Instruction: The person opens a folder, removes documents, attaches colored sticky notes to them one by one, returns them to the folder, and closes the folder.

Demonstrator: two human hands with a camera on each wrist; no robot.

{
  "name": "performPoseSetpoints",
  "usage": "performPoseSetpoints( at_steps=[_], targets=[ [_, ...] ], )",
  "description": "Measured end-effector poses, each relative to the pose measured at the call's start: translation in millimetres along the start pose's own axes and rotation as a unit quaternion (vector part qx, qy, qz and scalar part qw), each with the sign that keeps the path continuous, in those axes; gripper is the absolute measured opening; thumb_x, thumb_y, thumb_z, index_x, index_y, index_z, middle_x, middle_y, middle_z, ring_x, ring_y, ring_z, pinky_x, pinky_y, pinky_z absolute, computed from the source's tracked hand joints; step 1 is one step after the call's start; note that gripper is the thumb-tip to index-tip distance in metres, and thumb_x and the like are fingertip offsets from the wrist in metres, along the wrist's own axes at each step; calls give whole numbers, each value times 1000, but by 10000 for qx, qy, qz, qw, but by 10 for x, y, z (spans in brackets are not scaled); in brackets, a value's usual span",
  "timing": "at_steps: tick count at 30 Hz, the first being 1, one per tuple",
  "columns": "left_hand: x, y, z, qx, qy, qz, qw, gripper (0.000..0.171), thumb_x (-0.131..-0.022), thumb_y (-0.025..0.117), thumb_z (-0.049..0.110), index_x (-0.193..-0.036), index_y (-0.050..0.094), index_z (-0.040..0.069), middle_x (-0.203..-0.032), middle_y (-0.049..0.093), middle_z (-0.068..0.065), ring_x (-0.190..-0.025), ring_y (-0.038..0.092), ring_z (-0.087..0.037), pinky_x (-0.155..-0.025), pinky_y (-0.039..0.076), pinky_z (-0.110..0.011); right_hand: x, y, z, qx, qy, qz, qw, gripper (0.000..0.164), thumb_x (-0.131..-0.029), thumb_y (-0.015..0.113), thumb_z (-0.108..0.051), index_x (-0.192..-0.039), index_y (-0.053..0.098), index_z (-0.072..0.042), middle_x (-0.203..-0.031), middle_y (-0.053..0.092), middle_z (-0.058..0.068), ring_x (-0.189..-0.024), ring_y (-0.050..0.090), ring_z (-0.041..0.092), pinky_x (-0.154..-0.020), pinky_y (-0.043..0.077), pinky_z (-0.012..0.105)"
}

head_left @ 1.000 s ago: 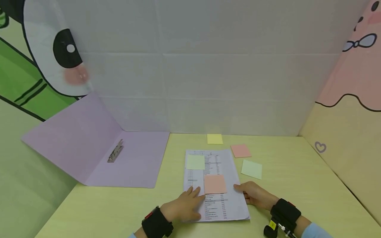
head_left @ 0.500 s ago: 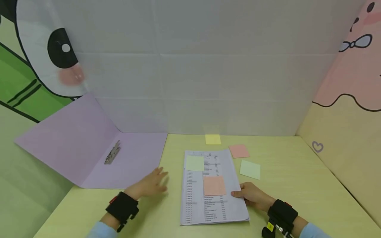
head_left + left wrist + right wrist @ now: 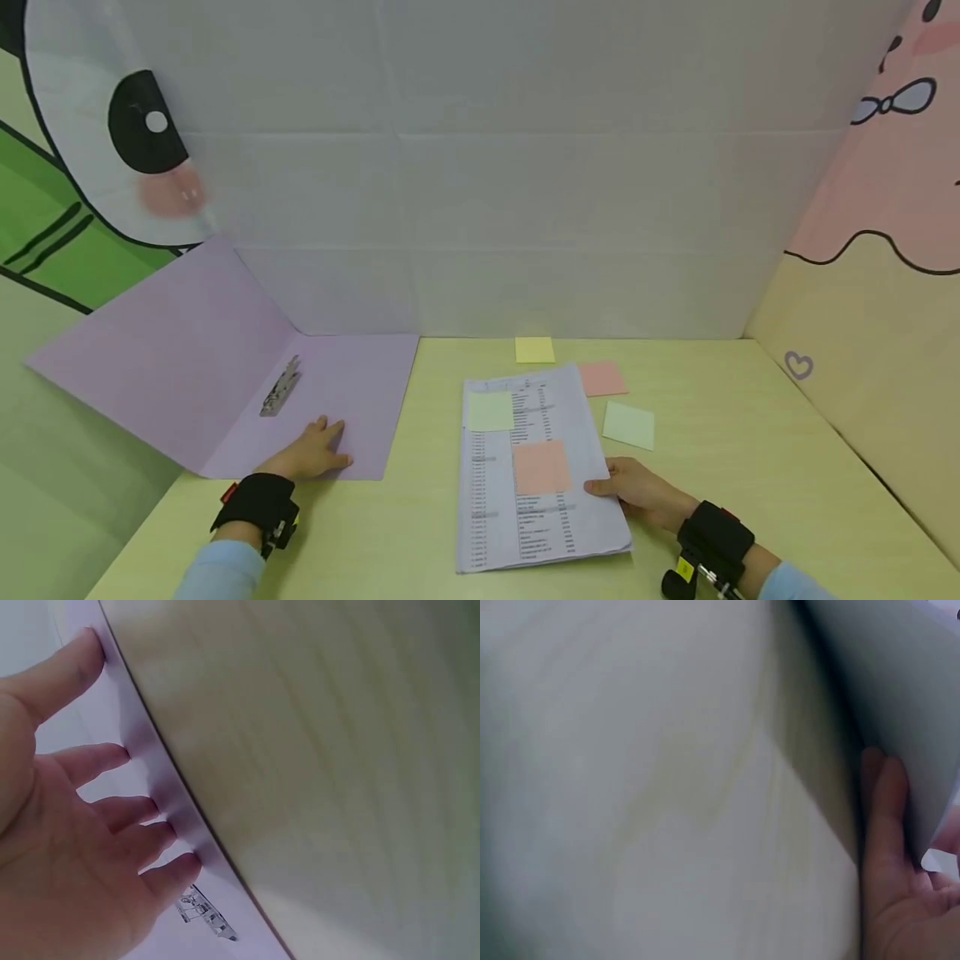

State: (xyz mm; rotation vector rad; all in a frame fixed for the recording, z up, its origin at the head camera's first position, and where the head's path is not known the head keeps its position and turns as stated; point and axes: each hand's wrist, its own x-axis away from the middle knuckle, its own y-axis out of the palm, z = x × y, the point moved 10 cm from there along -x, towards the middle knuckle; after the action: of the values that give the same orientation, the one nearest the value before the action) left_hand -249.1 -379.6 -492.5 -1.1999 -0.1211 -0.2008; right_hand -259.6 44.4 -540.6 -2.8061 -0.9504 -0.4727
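My left hand (image 3: 311, 450) rests spread on the front part of an open lilac file folder (image 3: 360, 392). In the left wrist view its fingertips (image 3: 180, 870) touch the folder close to the edge. A metal clip (image 3: 281, 387) lies near the folder's fold. Beside the folder is a stack of printed paper (image 3: 547, 425), with a green sticky note (image 3: 491, 412) and a pink sticky note (image 3: 542, 467) on its top sheet. My right hand (image 3: 648, 492) grips the stack's right edge, thumb on top and fingers underneath. The right wrist view shows that edge raised off the table.
Behind the stack lie a yellow sticky note (image 3: 534, 350), a second pink note (image 3: 602, 378) partly covered by the paper, and a second green note (image 3: 628, 425). The folder's raised cover (image 3: 172, 350) leans on the left wall. A grey back wall (image 3: 525, 208) borders the table.
My left hand has left the paper and moved left onto the folder. My right hand has kept hold of the stack, which has tilted slightly and now overlaps the rear pink note.
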Motion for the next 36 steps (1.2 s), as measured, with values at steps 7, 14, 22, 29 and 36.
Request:
performPoseSetpoints(
  at_steps=[7,14,22,29,36],
  targets=[
    [111,13,143,-46,-6,18,10000,74,-85,62,29,-132,30,-18,-134,12,-49,-124,11,-64,-99,19,-67,11,18,-34,22,-21,109,9999,49,-87,61,-16,-127,46,9,-101,67,12,-88,66,22,-72,53,34],
    [186,171,445,10,58,-246,9997,63,-91,53,23,-134,29,-16,-136,10,-47,-125,10,-62,-101,17,-66,59,-52,-23,-60,-37,326,9994,48,-87,62,-14,-125,48,11,-101,68,13,-87,66,22,-71,53,34],
    [264,337,855,-304,146,-428,9985,59,-86,59,17,-133,36,-11,-137,19,-44,-126,19,-59,-100,22,-64,155,-91,-146,-369,-224,249,9988,51,-88,60,-16,-129,44,9,-106,66,11,-91,65,22,-75,52,33],
    [442,517,1377,-511,340,-649,9960,62,-84,64,21,-133,40,-8,-138,26,-39,-126,25,-56,-101,26,-61,258,-147,-337,-552,-436,231,9973,56,-89,60,-20,-133,38,7,-106,66,7,-93,65,21,-76,52,32],
    [544,766,1840,-722,456,-979,9915,60,-86,61,27,-134,42,-2,-139,28,-36,-126,28,-54,-100,30,-59,306,-171,-417,-627,-368,314,9969,55,-89,60,-20,-131,40,8,-102,68,5,-91,66,20,-74,53,31]
  ],
)
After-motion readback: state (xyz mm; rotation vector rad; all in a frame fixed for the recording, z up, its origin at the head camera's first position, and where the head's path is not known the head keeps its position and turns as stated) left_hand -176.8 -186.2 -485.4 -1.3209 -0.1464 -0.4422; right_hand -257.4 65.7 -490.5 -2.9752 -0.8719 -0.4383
